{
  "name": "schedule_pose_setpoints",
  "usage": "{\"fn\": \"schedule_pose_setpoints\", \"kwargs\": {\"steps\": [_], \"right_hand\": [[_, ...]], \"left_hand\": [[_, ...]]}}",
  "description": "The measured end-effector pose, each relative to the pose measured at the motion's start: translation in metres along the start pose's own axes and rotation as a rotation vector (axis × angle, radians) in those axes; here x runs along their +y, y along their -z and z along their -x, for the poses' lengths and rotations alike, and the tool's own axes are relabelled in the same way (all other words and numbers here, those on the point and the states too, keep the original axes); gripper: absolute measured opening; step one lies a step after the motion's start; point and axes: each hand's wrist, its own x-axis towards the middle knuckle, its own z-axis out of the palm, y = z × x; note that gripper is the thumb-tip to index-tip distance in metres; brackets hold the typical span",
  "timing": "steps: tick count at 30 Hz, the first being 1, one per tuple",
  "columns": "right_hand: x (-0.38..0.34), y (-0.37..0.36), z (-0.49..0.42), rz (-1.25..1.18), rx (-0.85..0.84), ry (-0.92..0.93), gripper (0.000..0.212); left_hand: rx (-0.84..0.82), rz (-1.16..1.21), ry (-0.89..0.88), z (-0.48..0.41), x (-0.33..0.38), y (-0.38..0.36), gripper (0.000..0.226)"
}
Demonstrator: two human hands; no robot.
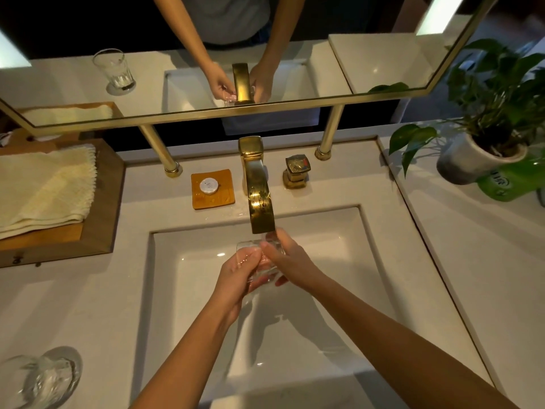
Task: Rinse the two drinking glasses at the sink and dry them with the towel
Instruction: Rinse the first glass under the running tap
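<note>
Over the white sink (339, 261), just under the gold faucet (259, 199), both hands hold one clear drinking glass (267, 268). My left hand (239, 276) grips its left side with curled fingers. My right hand (290, 259) wraps the right side, fingers round the far wall. The second glass (41, 379) stands on a coaster on the counter at the bottom left. A folded cream towel (44, 190) lies on a wooden tray (100, 231) at the left.
A gold tap handle (296, 171) stands right of the faucet, an orange soap dish (213, 188) to its left. A potted plant (483, 143) and a green package (510, 181) occupy the right counter. The mirror (368, 54) behind rests on gold posts.
</note>
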Motion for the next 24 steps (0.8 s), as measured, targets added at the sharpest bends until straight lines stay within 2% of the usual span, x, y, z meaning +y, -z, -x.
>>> {"fn": "schedule_pose_setpoints", "kwargs": {"steps": [2, 4, 8, 10, 14, 17, 20, 22, 24], "right_hand": [[-0.005, 0.002, 0.000, -0.121, -0.023, -0.210, 0.040], [-0.006, 0.004, -0.002, -0.252, -0.076, -0.314, 0.043], [-0.001, 0.010, -0.003, -0.370, -0.120, -0.184, 0.035], [-0.004, 0.013, -0.002, -0.371, -0.174, -0.137, 0.036], [-0.008, 0.014, 0.000, -0.209, -0.253, 0.011, 0.052], [-0.003, 0.010, 0.005, -0.166, -0.227, 0.044, 0.052], [0.000, 0.008, 0.007, -0.329, -0.169, -0.129, 0.039], [0.004, 0.010, 0.001, -0.539, -0.201, -0.334, 0.050], [0.007, 0.011, -0.004, -0.701, -0.261, -0.456, 0.063]], "left_hand": [[-0.014, -0.108, -0.072, 0.003, -0.002, -0.002, 0.017], [-0.039, -0.191, -0.129, 0.005, 0.001, -0.002, 0.015], [-0.044, -0.323, -0.244, 0.003, 0.006, -0.001, 0.014], [0.006, -0.290, -0.252, 0.001, 0.008, -0.003, 0.014], [0.128, -0.116, -0.069, -0.004, 0.012, -0.005, 0.023], [0.037, -0.060, 0.009, -0.004, 0.017, 0.000, 0.023], [-0.020, -0.130, -0.061, -0.003, 0.021, 0.003, 0.019], [-0.066, -0.177, -0.103, -0.001, 0.020, 0.000, 0.021], [-0.069, -0.177, -0.113, 0.000, 0.017, -0.004, 0.022]]}}
